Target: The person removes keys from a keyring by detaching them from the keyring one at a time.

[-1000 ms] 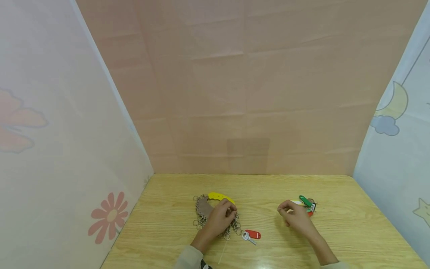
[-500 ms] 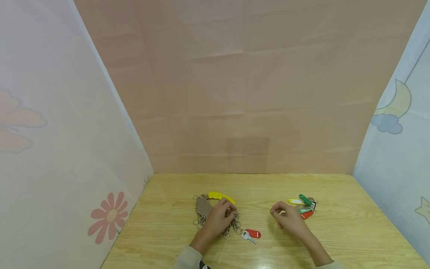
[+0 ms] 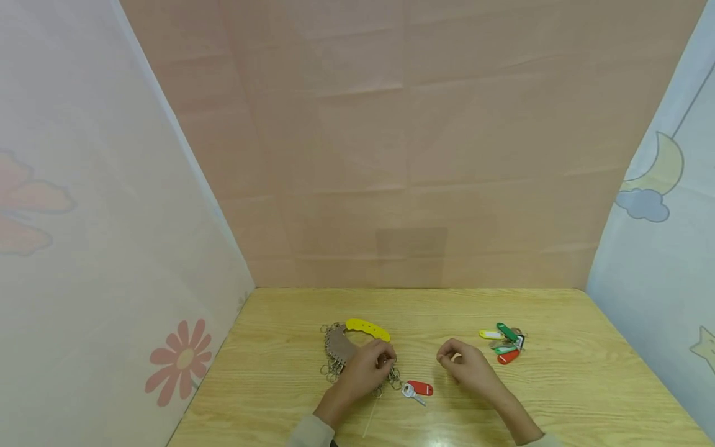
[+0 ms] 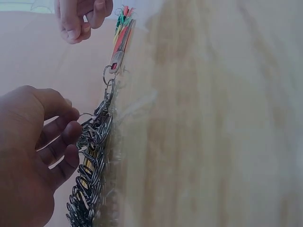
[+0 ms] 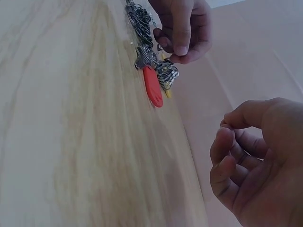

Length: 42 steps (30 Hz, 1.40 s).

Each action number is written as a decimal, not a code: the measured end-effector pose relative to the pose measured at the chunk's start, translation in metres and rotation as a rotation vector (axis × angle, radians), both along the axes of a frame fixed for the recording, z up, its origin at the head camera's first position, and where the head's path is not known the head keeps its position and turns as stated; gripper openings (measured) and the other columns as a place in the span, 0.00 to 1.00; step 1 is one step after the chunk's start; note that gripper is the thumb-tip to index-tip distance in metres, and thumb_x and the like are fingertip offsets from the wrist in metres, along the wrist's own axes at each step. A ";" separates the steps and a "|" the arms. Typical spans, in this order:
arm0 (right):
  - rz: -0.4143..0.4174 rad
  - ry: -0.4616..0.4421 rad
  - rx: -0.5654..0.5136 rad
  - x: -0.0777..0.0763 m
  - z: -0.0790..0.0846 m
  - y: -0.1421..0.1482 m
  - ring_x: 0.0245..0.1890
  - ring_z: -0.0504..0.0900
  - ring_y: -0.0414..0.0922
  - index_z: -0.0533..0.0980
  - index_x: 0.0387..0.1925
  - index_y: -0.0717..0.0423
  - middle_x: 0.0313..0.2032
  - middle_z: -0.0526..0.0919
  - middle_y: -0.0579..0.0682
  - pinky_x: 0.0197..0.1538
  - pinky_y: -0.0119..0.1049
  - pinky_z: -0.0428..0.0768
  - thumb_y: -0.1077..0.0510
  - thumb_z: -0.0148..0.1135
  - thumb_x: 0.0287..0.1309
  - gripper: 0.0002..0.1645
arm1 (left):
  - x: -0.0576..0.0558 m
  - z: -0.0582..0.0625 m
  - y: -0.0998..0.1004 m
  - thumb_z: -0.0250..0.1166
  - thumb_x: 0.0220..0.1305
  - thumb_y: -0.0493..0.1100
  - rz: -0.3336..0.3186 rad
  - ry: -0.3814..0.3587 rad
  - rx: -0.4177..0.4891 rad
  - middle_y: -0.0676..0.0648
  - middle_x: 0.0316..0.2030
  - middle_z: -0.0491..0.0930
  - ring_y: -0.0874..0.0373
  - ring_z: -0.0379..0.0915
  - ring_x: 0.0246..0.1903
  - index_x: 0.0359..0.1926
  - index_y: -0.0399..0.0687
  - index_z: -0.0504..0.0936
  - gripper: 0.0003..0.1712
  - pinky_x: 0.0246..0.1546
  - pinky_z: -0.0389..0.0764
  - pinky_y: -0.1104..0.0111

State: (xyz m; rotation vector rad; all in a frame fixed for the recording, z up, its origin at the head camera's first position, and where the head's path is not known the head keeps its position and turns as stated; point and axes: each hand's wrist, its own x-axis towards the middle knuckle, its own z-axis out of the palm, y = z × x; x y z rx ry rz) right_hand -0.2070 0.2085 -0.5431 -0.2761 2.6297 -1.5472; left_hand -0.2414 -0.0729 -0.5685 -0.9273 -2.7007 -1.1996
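A grey curved key holder (image 3: pixel 338 343) with a yellow handle (image 3: pixel 367 328) lies on the table, edged with metal hooks and rings. My left hand (image 3: pixel 364 367) is over its right part and pinches a small metal ring (image 4: pixel 88 115), seen in the left wrist view. A silver key (image 3: pixel 413 394) with a red key tag (image 3: pixel 420 387) lies at the holder's right end. To the right of these my right hand (image 3: pixel 468 366) hovers above the table, fingers loosely curled and nothing visible between them.
Farther right lies a bunch of keys with green, yellow and red tags (image 3: pixel 507 333). A thin pale strip (image 3: pixel 370 419) is on the wooden table (image 3: pixel 290 397), below the left hand. Fabric walls (image 3: pixel 335 155) stand behind and at both sides.
My right hand has moved left, away from the bunch of tagged keys and toward the left hand. The left hand has shifted only slightly, uncovering more of the yellow handle.
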 end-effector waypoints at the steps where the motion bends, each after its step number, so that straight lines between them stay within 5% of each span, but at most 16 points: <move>1: 0.006 0.003 -0.003 0.000 0.000 -0.001 0.17 0.71 0.34 0.80 0.44 0.62 0.37 0.81 0.51 0.23 0.28 0.71 0.60 0.63 0.74 0.07 | 0.001 0.000 0.000 0.67 0.75 0.40 -0.009 0.002 0.004 0.57 0.41 0.81 0.75 0.70 0.36 0.45 0.48 0.86 0.03 0.38 0.79 0.78; 20: 0.154 0.026 0.019 0.003 -0.013 -0.034 0.19 0.72 0.31 0.81 0.41 0.59 0.36 0.85 0.52 0.23 0.26 0.71 0.58 0.66 0.73 0.06 | 0.004 0.002 -0.002 0.72 0.70 0.37 -0.150 -0.085 -0.086 0.58 0.40 0.83 0.75 0.72 0.37 0.43 0.52 0.88 0.05 0.40 0.79 0.78; 28: 0.141 0.082 0.167 0.004 -0.017 -0.047 0.23 0.73 0.31 0.82 0.38 0.50 0.30 0.83 0.40 0.27 0.28 0.72 0.56 0.70 0.69 0.04 | 0.004 0.003 -0.002 0.74 0.68 0.37 -0.167 -0.018 -0.175 0.61 0.43 0.82 0.74 0.73 0.40 0.44 0.54 0.88 0.08 0.43 0.79 0.79; 42: 0.147 0.159 0.303 0.012 -0.013 -0.065 0.21 0.72 0.31 0.83 0.34 0.48 0.26 0.80 0.37 0.24 0.28 0.71 0.54 0.75 0.64 0.06 | 0.007 0.005 0.001 0.74 0.69 0.41 -0.139 0.063 -0.254 0.61 0.44 0.81 0.74 0.73 0.44 0.44 0.57 0.88 0.07 0.46 0.79 0.78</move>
